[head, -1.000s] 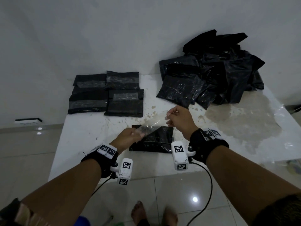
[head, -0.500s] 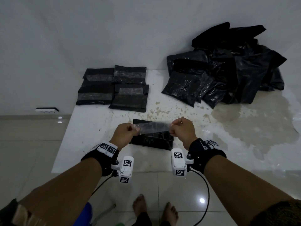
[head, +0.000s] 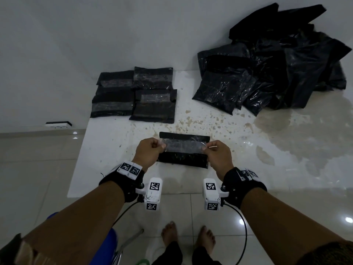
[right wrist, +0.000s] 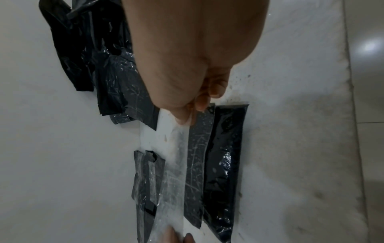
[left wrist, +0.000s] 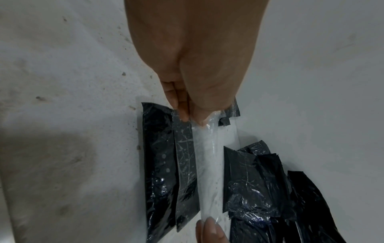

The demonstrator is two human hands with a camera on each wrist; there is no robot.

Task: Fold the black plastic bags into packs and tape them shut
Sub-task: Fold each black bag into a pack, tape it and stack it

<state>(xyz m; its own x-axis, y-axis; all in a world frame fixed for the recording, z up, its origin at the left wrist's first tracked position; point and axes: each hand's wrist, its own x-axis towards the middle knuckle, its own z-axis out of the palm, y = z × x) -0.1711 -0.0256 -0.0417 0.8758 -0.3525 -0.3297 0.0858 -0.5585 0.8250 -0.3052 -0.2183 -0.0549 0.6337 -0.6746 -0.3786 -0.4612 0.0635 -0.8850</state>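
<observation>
A: Far left on the white table [head: 107, 142]: four taped packs [head: 133, 94], laid flat.
B: Near centre?
A: Left hand [head: 148, 153] pinches one end of the clear tape strip [head: 183, 147], right hand [head: 217, 155] pinches the other. Strip stretched level over the folded pack [head: 183, 159].
B: Far right?
A: Pile of loose black bags [head: 271, 69] against the wall.

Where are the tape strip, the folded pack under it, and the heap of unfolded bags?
tape strip [head: 183, 146]: head view, middle of the clear strip.
folded pack [head: 182, 159]: head view, near half below the tape.
heap of unfolded bags [head: 277, 69]: head view, centre of the heap.
</observation>
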